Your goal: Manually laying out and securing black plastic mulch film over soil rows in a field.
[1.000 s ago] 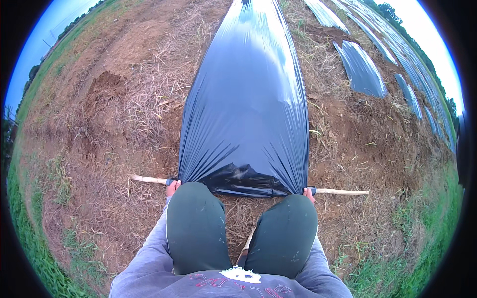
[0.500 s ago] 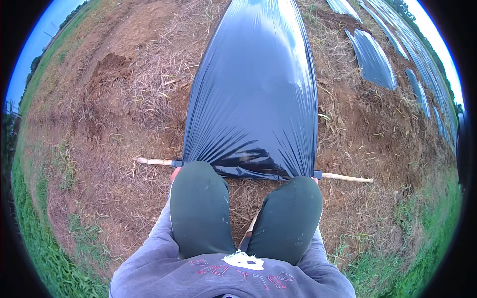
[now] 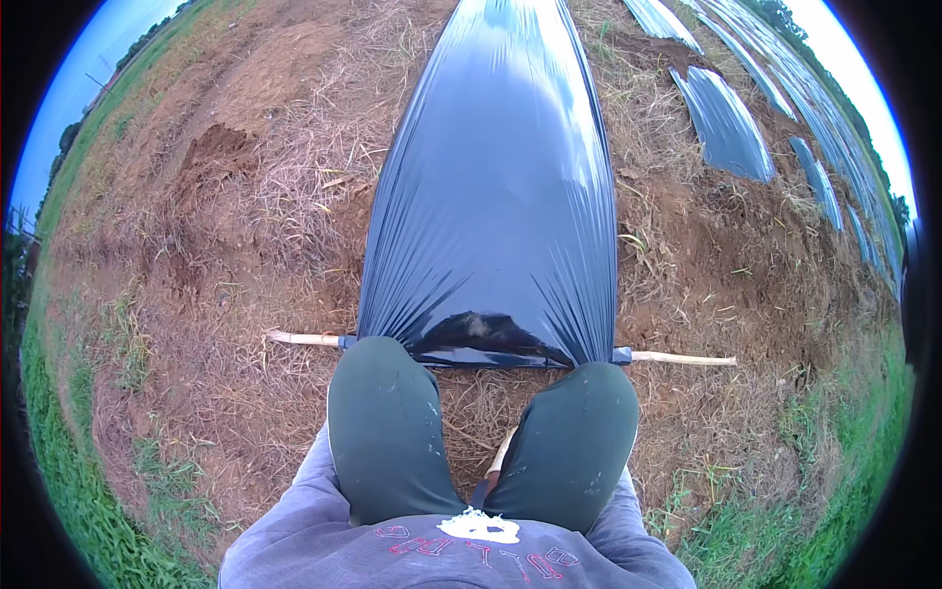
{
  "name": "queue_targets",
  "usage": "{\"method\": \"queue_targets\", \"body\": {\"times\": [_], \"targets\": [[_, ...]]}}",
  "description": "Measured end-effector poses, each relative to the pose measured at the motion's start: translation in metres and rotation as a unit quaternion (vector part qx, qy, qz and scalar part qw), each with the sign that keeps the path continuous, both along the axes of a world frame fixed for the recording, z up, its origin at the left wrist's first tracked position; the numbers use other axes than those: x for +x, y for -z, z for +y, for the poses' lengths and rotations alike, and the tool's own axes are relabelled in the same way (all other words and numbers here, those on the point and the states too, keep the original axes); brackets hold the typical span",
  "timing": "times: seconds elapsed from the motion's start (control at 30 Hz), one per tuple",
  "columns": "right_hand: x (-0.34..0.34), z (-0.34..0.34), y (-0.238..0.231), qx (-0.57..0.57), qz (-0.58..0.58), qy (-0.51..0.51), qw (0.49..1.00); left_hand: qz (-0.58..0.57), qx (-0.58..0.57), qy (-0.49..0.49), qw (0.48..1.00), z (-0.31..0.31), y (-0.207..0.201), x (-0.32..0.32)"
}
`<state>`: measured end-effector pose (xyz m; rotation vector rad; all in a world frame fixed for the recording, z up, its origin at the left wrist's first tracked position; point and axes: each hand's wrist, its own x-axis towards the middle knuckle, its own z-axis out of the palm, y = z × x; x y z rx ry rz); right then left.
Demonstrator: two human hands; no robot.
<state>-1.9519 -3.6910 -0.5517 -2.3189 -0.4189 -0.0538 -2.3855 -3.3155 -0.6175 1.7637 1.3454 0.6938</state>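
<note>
A black plastic film (image 3: pixel 491 187) stretches away in front of me, shiny and pulled taut, with creases fanning out near its two close corners. Its near end is wound on a wooden pole, whose left end (image 3: pixel 306 339) and right end (image 3: pixel 682 358) stick out on either side. Dark wrapping shows on the pole beside the film. My knees cover both my hands, which lie on the far side of them near the pole. Only my left sleeve (image 3: pixel 312 481) and my right sleeve (image 3: pixel 628 510) show, reaching forward outside my legs.
Between my legs lies a wooden handle (image 3: pixel 503 454) with a dark lower part. Dry straw and brown soil (image 3: pixel 226 265) surround the film. More strips of plastic film (image 3: pixel 731 123) cover the ground at the far right. Green grass (image 3: pixel 834 471) grows along both near sides.
The pole and the film's near edge sit slightly lower in view, closer to my knees. Bits of my hands that showed beside the knees are now hidden.
</note>
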Motion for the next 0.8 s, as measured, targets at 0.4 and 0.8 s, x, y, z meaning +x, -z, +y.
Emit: {"method": "queue_targets", "body": {"times": [0.4, 0.8], "targets": [[0.016, 0.018, -0.004, 0.017, -0.045, -0.031, 0.998, 0.018, 0.062, 0.023, 0.998, 0.022, -0.001, -0.009], [0.022, 0.018, 0.010, -0.062, 0.023, -0.013, 0.998, 0.073, 0.003, 0.025, 0.997, 0.034, 0.013, -0.002]]}}
